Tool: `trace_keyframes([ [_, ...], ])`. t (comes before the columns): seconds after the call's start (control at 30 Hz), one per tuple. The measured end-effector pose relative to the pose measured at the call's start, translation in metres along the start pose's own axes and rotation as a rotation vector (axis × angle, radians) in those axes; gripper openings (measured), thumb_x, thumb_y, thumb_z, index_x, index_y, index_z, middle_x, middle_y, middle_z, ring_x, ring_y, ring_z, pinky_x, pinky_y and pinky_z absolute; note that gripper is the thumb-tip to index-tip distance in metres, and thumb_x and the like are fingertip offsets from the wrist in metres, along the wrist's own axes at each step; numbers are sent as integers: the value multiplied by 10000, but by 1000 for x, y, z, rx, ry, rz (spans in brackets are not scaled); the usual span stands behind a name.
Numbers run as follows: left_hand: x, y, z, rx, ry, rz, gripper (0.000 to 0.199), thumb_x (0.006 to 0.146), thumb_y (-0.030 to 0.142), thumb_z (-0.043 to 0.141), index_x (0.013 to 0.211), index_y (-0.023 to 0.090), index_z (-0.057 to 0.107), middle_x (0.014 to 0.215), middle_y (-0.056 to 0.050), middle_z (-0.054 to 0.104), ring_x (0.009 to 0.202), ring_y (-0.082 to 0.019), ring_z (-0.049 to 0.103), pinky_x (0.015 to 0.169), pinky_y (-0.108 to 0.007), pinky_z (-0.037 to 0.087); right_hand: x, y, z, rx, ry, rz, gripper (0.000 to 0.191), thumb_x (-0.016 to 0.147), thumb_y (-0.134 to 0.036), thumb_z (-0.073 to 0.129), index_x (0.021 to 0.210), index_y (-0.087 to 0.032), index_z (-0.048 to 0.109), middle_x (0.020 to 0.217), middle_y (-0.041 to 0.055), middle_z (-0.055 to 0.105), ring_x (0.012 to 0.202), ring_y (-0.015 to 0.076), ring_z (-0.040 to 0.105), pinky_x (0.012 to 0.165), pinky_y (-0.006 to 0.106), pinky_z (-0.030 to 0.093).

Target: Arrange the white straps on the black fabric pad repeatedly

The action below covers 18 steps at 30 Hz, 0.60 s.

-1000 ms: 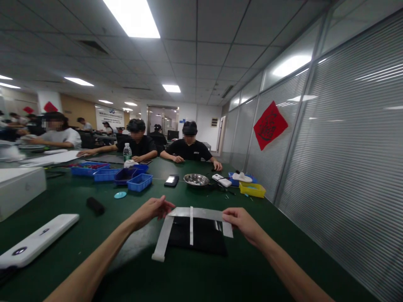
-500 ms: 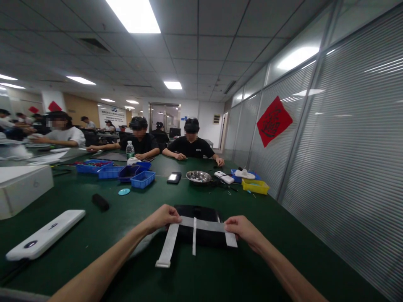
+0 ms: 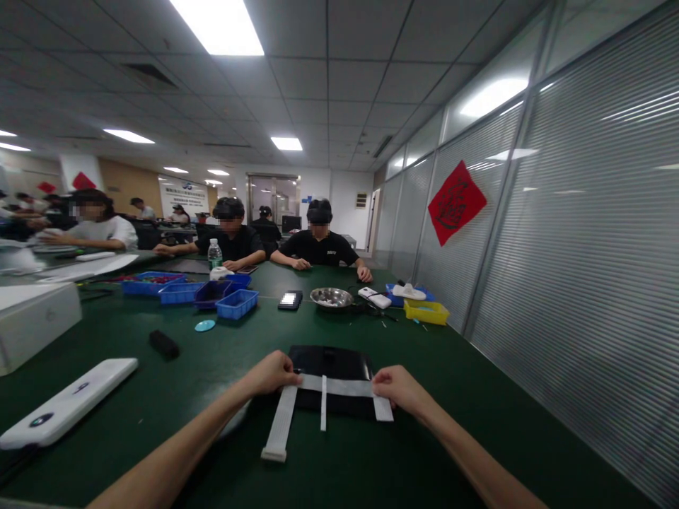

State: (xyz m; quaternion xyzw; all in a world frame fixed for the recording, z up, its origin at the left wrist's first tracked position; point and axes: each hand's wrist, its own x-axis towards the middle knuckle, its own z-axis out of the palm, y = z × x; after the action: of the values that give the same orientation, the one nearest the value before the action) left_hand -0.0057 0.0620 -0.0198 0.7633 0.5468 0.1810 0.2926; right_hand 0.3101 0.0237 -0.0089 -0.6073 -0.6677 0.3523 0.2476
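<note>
A grey-white flat ribbon cable (image 3: 347, 387) stretches sideways between my hands, its two ends folded down towards me. The left end finishes in a small white block like a connector, and a narrow white strip (image 3: 323, 406) hangs across the middle. My left hand (image 3: 274, 372) pinches the cable at its left fold. At the right fold, the thumb and fingers of my right hand (image 3: 397, 387) are closed on it. Behind and beneath the cable lies a glossy black flat object (image 3: 332, 360) whose kind I cannot make out.
On the green table (image 3: 233, 410) lie a white device (image 3: 68, 403) and a black piece (image 3: 164, 344) at left. Further back are blue trays (image 3: 237, 304), a metal bowl (image 3: 332, 299), a phone (image 3: 290, 300) and a yellow tray (image 3: 426, 312). Two people sit opposite.
The cable's middle stretch has come slightly lower and nearer me, with both hands still pinching it. More of the black object shows behind it. The whole view has shifted a little.
</note>
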Motion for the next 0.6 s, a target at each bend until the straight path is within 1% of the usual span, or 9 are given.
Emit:
trace_keyframes([
  [0.13,0,0,1,81,15,6,372,685,505,602,685,137,651,543,15,564,506,-118,502,450,-217,301,-2,-2,0,-29,12,-6,220,712,-209,575,873,-108,686,817,54,670,682,140,580,525,211,416],
  [0.27,0,2,0,140,39,11,351,689,490,605,708,145,668,616,5,600,562,-131,526,464,-222,295,-5,-7,-1,-62,2,-14,218,745,-224,569,895,-111,679,871,71,675,733,155,601,564,222,442],
  [0.37,-2,5,0,175,46,7,338,700,479,601,730,150,677,659,-3,624,590,-136,542,475,-223,303,-7,-10,-2,-98,17,-20,209,748,-210,567,892,-109,680,862,73,680,755,166,612,587,229,449],
  [0.6,-7,12,-2,256,73,16,313,717,458,594,731,159,684,681,-19,649,617,-142,565,500,-228,307,-8,-9,0,-127,34,-24,219,774,-245,574,927,-129,678,944,72,685,848,181,626,686,257,472],
])
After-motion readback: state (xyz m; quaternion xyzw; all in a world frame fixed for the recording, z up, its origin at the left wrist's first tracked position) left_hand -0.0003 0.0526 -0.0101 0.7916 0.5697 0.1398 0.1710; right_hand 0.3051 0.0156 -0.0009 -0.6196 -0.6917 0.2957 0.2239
